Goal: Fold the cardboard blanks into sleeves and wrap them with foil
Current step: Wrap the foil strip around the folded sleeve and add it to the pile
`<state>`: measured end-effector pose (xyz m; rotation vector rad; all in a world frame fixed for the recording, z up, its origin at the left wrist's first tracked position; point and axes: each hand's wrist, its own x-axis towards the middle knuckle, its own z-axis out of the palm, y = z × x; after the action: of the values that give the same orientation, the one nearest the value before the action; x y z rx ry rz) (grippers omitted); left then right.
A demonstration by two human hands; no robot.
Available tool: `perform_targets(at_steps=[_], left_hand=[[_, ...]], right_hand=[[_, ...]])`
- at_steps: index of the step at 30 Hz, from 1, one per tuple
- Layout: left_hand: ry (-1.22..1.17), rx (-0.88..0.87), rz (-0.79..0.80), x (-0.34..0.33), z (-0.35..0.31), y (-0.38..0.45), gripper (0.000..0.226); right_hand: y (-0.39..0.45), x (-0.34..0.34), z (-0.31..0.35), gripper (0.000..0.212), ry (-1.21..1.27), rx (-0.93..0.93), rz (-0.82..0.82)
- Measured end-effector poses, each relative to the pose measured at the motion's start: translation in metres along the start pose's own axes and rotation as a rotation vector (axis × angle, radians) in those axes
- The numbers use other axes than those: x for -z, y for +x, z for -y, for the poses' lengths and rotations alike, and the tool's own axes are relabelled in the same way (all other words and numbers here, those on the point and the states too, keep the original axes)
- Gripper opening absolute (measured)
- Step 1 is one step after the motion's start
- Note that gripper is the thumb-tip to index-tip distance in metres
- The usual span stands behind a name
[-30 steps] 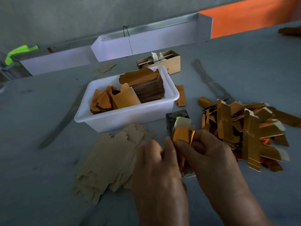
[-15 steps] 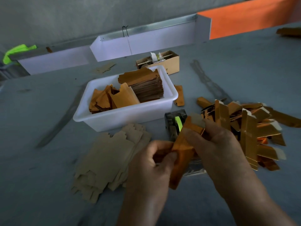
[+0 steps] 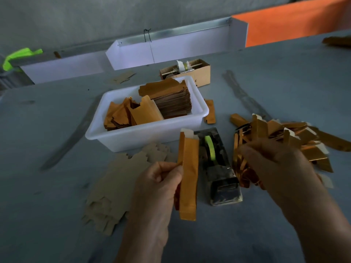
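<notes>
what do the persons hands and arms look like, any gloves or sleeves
Both are bare. The left hand and right hand wear no gloves, and no rings, watch or bands show. Both forearms are uncovered right down to the bottom edge of the picture, so no sleeve is in view. The right hand is motion-blurred, so fine detail there cannot be told.

Glossy gold foil on sleeve [image 3: 188,173], matt brown cardboard blanks [image 3: 121,188], smooth white plastic tub [image 3: 144,137].
</notes>
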<state>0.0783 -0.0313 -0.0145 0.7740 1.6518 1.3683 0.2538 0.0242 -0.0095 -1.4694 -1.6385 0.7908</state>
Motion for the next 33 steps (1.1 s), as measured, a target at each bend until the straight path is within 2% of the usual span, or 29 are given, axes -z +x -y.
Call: perform_targets(at_steps=[4, 8, 10, 14, 22, 26, 30, 33], left_hand=[[0.021, 0.046, 0.044, -0.007, 0.006, -0.005, 0.019], [-0.013, 0.081, 0.098, -0.013, 0.009, -0.011, 0.019], [-0.04, 0.08, 0.082, -0.016, 0.01, -0.014, 0.02], [-0.042, 0.071, 0.06, -0.02, 0.012, -0.015, 0.019], [-0.035, 0.064, 0.044, -0.02, 0.014, -0.014, 0.015], [-0.019, 0.043, 0.035, -0.02, 0.015, -0.014, 0.017], [-0.034, 0.041, 0.027, -0.02, 0.018, -0.013, 0.012], [-0.046, 0.034, 0.033, -0.019, 0.018, -0.013, 0.012]], right_hand=[[-0.012, -0.013, -0.004, 0.014, -0.113, -0.005, 0.16], [-0.013, -0.021, -0.006, 0.015, -0.216, 0.033, 0.157], [-0.011, -0.024, -0.008, 0.021, -0.284, 0.023, 0.18], [-0.011, -0.026, -0.007, 0.02, -0.313, -0.001, 0.204], [-0.013, -0.032, -0.008, 0.01, -0.183, -0.04, 0.172], [-0.018, -0.04, -0.01, 0.009, -0.134, -0.004, 0.056], [-0.023, -0.038, -0.006, 0.011, 0.2, -0.122, 0.003], [-0.025, -0.03, -0.005, 0.012, 0.096, -0.081, 0.034]])
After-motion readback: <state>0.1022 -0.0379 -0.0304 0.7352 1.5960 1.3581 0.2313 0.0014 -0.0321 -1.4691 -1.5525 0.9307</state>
